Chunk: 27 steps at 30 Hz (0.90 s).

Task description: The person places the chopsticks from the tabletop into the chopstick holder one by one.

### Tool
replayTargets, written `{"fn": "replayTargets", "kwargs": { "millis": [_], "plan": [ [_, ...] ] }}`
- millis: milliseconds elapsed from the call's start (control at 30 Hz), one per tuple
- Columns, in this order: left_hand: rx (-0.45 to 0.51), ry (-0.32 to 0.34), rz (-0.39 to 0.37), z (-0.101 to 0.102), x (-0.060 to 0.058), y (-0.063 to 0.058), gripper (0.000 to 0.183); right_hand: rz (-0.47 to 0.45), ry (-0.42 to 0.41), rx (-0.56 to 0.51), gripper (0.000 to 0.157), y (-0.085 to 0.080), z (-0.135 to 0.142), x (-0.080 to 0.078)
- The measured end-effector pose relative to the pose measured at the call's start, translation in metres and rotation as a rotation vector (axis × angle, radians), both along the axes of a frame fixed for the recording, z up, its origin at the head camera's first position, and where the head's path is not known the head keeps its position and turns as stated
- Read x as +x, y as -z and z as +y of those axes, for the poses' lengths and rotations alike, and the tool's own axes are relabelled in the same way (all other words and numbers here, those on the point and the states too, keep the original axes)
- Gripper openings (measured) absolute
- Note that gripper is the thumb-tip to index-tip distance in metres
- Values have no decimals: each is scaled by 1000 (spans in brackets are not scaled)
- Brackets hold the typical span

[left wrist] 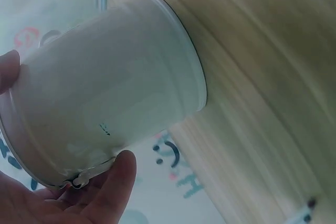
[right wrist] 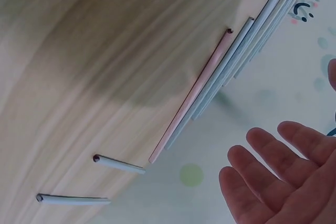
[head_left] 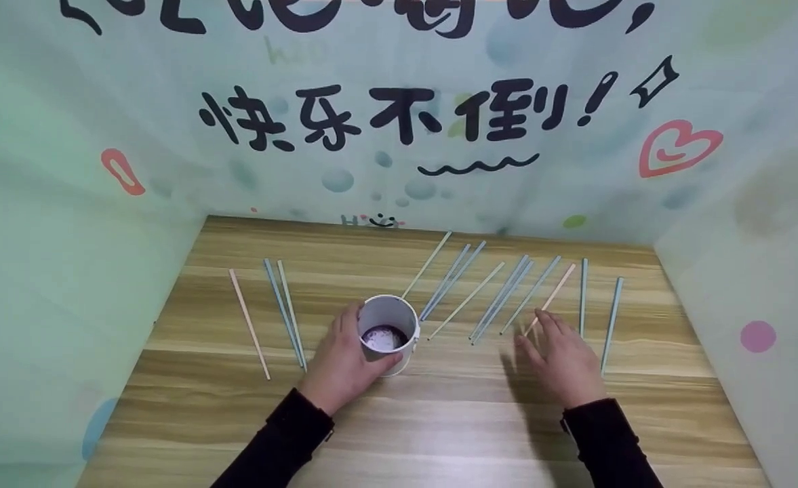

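A white metal bucket (head_left: 388, 325) with a dark, shiny inside stands near the middle of the table. My left hand (head_left: 344, 362) grips its side, thumb toward the front; in the left wrist view, fingers lie against the bucket wall (left wrist: 110, 82) by the handle joint. My right hand (head_left: 561, 356) hovers over the lower end of a pink straw (head_left: 561, 288), its fingers (right wrist: 270, 166) relaxed and holding nothing in the right wrist view. Blue straws (head_left: 583, 291) lie close to that hand, and several blue and pale green straws (head_left: 507, 295) lie between it and the bucket.
Left of the bucket lie another pink straw (head_left: 248, 322), a blue straw (head_left: 283, 312) and a pale green straw (head_left: 290, 305). The wood-grain table (head_left: 405, 434) is bordered by a printed cloth backdrop (head_left: 371, 156) at the back and both sides.
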<state>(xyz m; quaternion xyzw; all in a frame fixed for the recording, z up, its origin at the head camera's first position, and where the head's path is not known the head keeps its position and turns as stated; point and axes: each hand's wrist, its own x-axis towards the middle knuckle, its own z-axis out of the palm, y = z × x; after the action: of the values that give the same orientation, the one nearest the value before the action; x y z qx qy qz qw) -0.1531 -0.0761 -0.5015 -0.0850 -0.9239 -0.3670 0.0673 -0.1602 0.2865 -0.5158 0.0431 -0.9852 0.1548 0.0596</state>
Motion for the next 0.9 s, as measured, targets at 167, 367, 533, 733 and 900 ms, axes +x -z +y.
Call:
{"fn": "replayTargets", "kwargs": {
  "millis": [167, 367, 533, 733, 900],
  "plan": [
    [-4, 53, 36, 18, 4, 3, 103, 23, 39, -5, 64, -5, 12, 2],
    [-24, 86, 21, 36, 8, 6, 103, 25, 101, -5, 63, -13, 31, 2],
    [-28, 95, 28, 42, 12, 8, 106, 45, 128, 15, 60, -20, 43, -1],
    [-39, 92, 29, 41, 17, 7, 109, 119, 159, 20, 50, -26, 44, -4],
    [-29, 85, 34, 41, 17, 6, 109, 167, 169, 25, 44, -30, 54, -8]
  ]
}}
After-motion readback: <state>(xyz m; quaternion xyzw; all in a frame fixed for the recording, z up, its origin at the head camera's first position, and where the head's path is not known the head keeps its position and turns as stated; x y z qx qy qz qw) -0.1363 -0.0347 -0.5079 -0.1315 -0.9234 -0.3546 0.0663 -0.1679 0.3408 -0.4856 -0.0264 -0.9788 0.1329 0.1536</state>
